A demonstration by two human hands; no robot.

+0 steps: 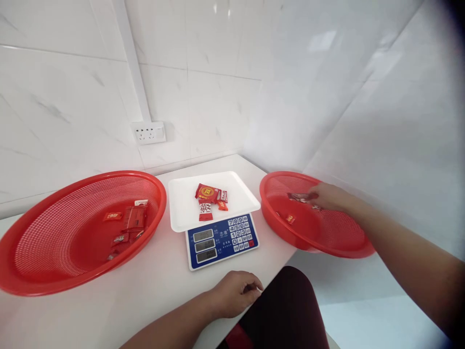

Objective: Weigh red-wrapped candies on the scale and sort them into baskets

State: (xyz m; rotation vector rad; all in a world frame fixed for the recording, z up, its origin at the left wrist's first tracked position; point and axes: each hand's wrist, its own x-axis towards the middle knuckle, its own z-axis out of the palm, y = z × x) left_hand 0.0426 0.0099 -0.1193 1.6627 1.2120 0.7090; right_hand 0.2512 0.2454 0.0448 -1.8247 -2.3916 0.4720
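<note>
My right hand (329,196) reaches over the red basket (286,237) on the right, its fingers closed on a dark red wrapped snack (300,197). A small orange-red packet (290,219) lies lower in that basket. On the table near its front edge rests my left hand (238,294), fingers loosely curled together with nothing visible in them. Just beyond it stands a blue-and-white digital scale (222,242). Its white tray (181,203) bears a large red packet (209,193), a red-and-white packet (205,211) and a small orange-red packet (223,206), among others.
At the left, a large red mesh basket (72,286) contains several red packets (134,218). Behind the white table (145,300) is a tiled wall with a socket (148,133). The right basket juts past the table edge beside the right wall. My dark-clothed leg (290,310) is below.
</note>
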